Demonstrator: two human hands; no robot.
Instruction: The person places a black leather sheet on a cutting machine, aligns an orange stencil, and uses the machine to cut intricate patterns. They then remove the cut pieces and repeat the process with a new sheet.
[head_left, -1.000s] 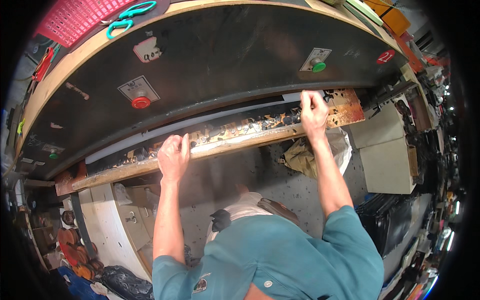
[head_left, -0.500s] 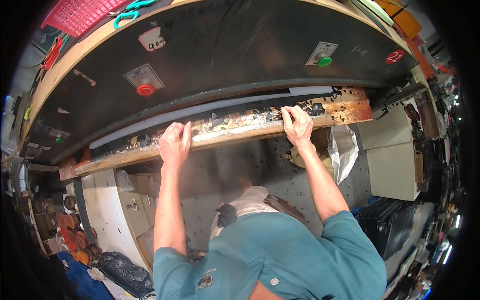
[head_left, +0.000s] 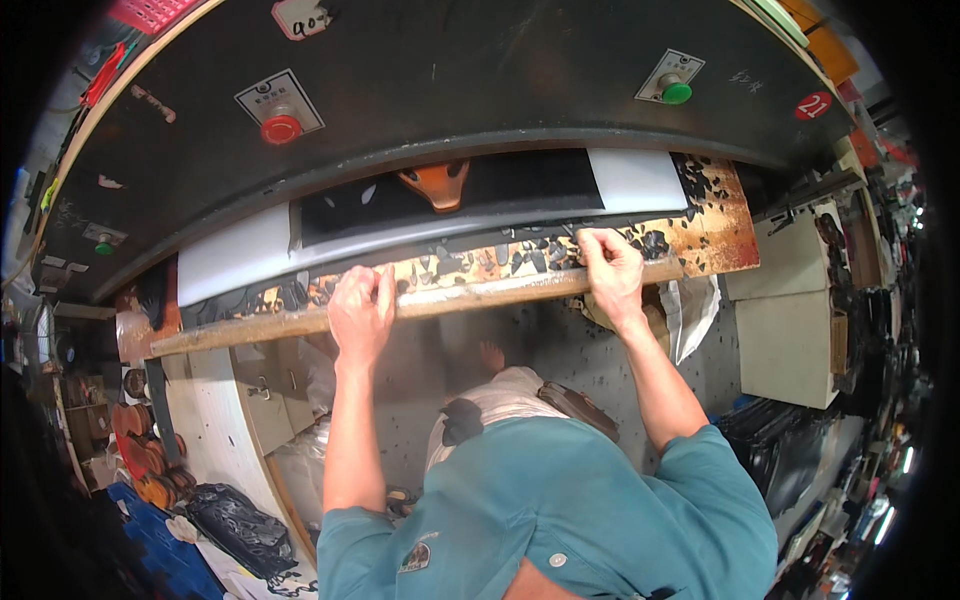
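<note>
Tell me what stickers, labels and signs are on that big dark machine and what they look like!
White square label with a red button, upper left of the machine front.
White label with a green button, upper right.
Round red sticker, far right.
Small white label with a green button, far left.
White tag, top edge.

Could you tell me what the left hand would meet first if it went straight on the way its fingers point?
Probably the black sheet lying under the machine's head, just beyond the wooden board that the left hand grips; depth is unclear.
</note>
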